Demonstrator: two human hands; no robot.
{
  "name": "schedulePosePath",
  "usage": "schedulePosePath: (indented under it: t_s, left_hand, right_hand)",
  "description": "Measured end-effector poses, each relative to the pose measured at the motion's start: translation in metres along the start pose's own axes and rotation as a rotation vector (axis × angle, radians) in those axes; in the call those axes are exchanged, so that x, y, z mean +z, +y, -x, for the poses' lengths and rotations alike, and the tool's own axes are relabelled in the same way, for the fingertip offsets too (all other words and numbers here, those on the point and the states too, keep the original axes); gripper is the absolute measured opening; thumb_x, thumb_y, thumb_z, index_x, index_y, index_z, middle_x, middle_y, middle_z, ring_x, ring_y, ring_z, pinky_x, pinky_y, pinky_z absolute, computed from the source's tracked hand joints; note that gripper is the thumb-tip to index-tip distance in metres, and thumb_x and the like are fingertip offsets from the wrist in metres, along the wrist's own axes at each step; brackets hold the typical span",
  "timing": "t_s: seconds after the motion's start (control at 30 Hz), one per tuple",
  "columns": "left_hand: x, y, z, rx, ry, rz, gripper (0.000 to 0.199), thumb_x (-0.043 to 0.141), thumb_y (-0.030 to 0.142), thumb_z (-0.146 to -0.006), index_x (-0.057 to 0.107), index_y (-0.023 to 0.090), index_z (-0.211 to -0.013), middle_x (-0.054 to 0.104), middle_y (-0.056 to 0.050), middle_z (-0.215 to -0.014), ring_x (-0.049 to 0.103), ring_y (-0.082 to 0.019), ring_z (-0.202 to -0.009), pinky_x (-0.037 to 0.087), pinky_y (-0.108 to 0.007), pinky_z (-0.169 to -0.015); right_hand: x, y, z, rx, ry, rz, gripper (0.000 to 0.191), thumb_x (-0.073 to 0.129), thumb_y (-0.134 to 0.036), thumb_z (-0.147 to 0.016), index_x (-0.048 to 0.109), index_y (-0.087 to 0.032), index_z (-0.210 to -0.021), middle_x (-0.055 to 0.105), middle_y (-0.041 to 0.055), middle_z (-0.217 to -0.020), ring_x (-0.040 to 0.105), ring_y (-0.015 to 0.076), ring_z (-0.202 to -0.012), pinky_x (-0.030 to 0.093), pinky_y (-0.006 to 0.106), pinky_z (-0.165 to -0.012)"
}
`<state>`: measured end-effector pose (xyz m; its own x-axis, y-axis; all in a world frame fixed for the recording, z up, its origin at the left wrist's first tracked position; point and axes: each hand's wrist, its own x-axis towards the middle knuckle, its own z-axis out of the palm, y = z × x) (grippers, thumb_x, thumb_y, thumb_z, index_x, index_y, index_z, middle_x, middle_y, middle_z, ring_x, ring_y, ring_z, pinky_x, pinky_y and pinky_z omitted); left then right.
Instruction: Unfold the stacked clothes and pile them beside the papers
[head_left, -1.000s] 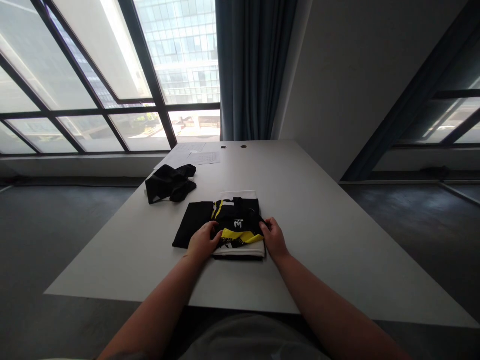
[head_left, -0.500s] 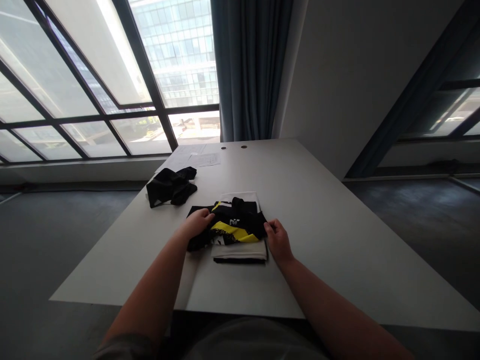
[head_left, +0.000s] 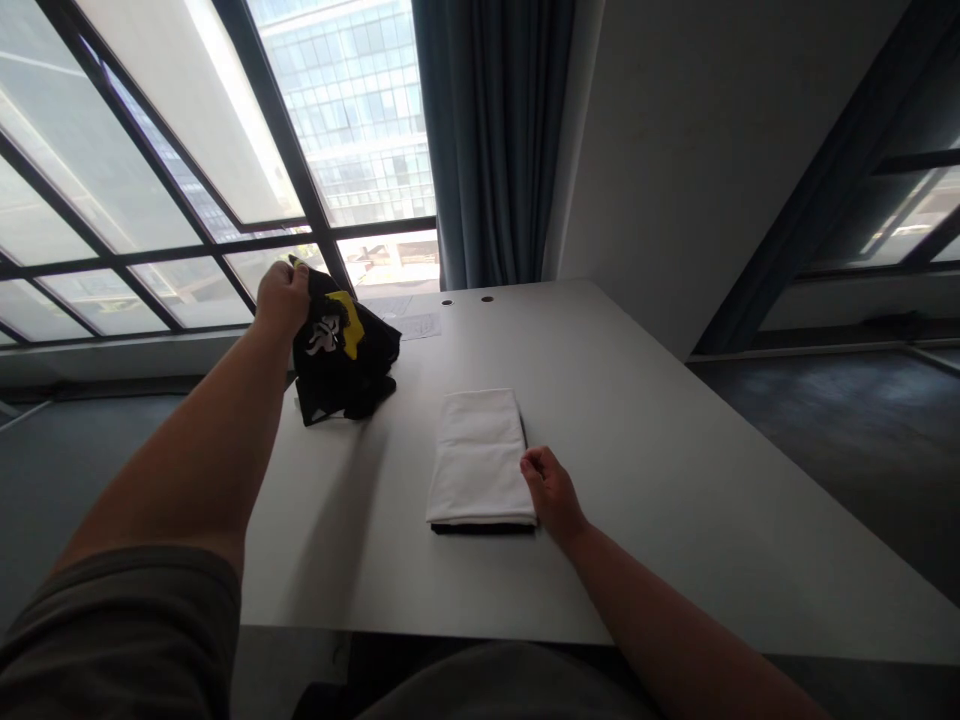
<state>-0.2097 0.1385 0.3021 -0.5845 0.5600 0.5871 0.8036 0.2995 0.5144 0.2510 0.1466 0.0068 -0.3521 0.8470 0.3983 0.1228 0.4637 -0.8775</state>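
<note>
Raised over the left part of the table, my left hand [head_left: 285, 295] is closed on the crumpled black, yellow and white shirt [head_left: 352, 330], which hangs from its fingers. Below that shirt is a rumpled black garment [head_left: 319, 400]; the two blacks merge, so where they touch is unclear. A neatly folded white garment [head_left: 480, 455] lies flat in front of me, with a dark folded piece [head_left: 484, 528] showing under its near and right edges. Close against the right side of this stack, my right hand [head_left: 553, 490] has its fingers curled shut, with nothing visible in them.
The white table [head_left: 637, 480] extends to the right and far sides. Printed paper sheets [head_left: 420, 326] lie at its far left, near two round holes. Windows and a blue curtain [head_left: 495, 150] stand behind it.
My left hand has lifted the black and yellow shirt off the folded stack and carried it up, left and away, uncovering the white garment. My right hand has let go of the shirt and stayed put.
</note>
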Motion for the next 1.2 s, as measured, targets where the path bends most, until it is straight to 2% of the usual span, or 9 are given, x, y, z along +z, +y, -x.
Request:
schedulePosePath:
  t_s: [0.07, 0.17, 0.4, 0.53, 0.6, 0.7, 0.93, 1.07, 1.2]
  left_hand:
    - [0.01, -0.02, -0.001, -0.085, 0.017, -0.097, 0.031, 0.046, 0.038, -0.107, 0.056, 0.009, -0.114, 0.068, -0.013, -0.113, 0.066, -0.027, -0.111, 0.052, -0.047, -0.108]
    - [0.047, -0.053, 0.038, -0.139, -0.215, -0.208, 0.031, 0.062, 0.027, -0.093, 0.06, 0.013, -0.121, 0.067, -0.016, -0.124, 0.065, -0.032, -0.118, 0.052, -0.048, -0.112]
    - [0.14, -0.067, 0.234, 0.058, -0.533, -0.12, 0.042, 0.066, 0.028, -0.092, 0.065, 0.02, -0.133, 0.063, -0.014, -0.145, 0.059, -0.03, -0.137, 0.049, -0.047, -0.121]
    - [0.153, -0.053, 0.309, 0.154, -0.47, 0.038, 0.04, 0.063, 0.031, -0.095, 0.065, 0.024, -0.135, 0.063, -0.013, -0.145, 0.058, -0.032, -0.138, 0.047, -0.054, -0.122]
    - [0.147, -0.046, 0.326, 0.179, -0.431, 0.13, 0.032, 0.057, 0.034, -0.1, 0.067, 0.024, -0.129, 0.064, -0.012, -0.14, 0.059, -0.03, -0.134, 0.047, -0.053, -0.12]
    - [0.132, -0.034, 0.336, 0.285, -0.541, 0.259, 0.032, 0.046, 0.041, -0.106, 0.068, 0.023, -0.119, 0.067, -0.011, -0.129, 0.063, -0.027, -0.122, 0.05, -0.047, -0.113]
    - [0.112, -0.002, 0.352, 0.626, -0.708, 0.267, 0.058, 0.069, 0.068, -0.091, 0.064, 0.024, -0.128, 0.061, -0.014, -0.138, 0.056, -0.032, -0.126, 0.044, -0.049, -0.113]
    - [0.113, 0.015, 0.365, 0.591, -0.668, 0.199, 0.029, 0.062, 0.051, -0.1, 0.067, 0.023, -0.107, 0.065, -0.011, -0.131, 0.058, -0.029, -0.121, 0.041, -0.049, -0.111]
    - [0.116, 0.018, 0.364, 0.458, -0.734, 0.352, 0.034, 0.047, 0.049, -0.106, 0.062, 0.022, -0.092, 0.067, -0.009, -0.113, 0.058, -0.025, -0.105, 0.044, -0.045, -0.102]
  right_hand:
    - [-0.001, -0.001, 0.0, -0.03, -0.034, 0.051, 0.033, 0.053, -0.05, -0.101, 0.058, -0.02, -0.089, 0.058, 0.0008, -0.08, 0.053, 0.0131, -0.075, 0.047, 0.026, -0.074]
    - [-0.001, -0.002, -0.001, -0.113, -0.094, 0.129, 0.028, 0.059, -0.047, -0.098, 0.062, -0.02, -0.09, 0.062, 0.0038, -0.088, 0.056, 0.0155, -0.083, 0.05, 0.028, -0.08]
    - [-0.007, -0.005, 0.001, -0.271, -0.493, 0.362, 0.062, 0.093, -0.05, -0.072, 0.073, -0.028, -0.126, 0.057, 0.0108, -0.147, 0.052, 0.0336, -0.14, 0.04, 0.053, -0.12]
    - [-0.007, -0.003, 0.003, -0.327, -0.448, 0.346, 0.028, 0.082, -0.039, -0.087, 0.077, -0.026, -0.111, 0.063, 0.009, -0.138, 0.056, 0.0286, -0.133, 0.042, 0.05, -0.118]
    - [-0.006, -0.003, 0.001, -0.34, -0.355, 0.292, 0.009, 0.07, -0.03, -0.096, 0.075, -0.022, -0.095, 0.068, 0.0086, -0.122, 0.061, 0.023, -0.119, 0.048, 0.043, -0.11]
    - [-0.007, -0.006, 0.0, -0.347, -0.248, 0.299, 0.016, 0.063, -0.027, -0.1, 0.071, -0.021, -0.087, 0.068, 0.008, -0.106, 0.061, 0.0202, -0.105, 0.05, 0.038, -0.099]
    - [-0.018, -0.016, 0.002, -0.453, -0.477, 0.379, 0.023, 0.084, -0.035, -0.085, 0.075, -0.024, -0.103, 0.066, 0.0072, -0.116, 0.06, 0.0219, -0.11, 0.049, 0.043, -0.106]
    - [-0.021, -0.01, 0.003, -0.45, -0.335, 0.284, 0.009, 0.071, -0.03, -0.096, 0.072, -0.022, -0.099, 0.064, 0.0094, -0.119, 0.061, 0.0207, -0.114, 0.054, 0.039, -0.101]
    - [-0.017, -0.005, 0.004, -0.463, -0.199, 0.246, 0.013, 0.072, -0.033, -0.095, 0.069, -0.023, -0.103, 0.06, 0.0098, -0.124, 0.06, 0.0219, -0.119, 0.055, 0.043, -0.105]
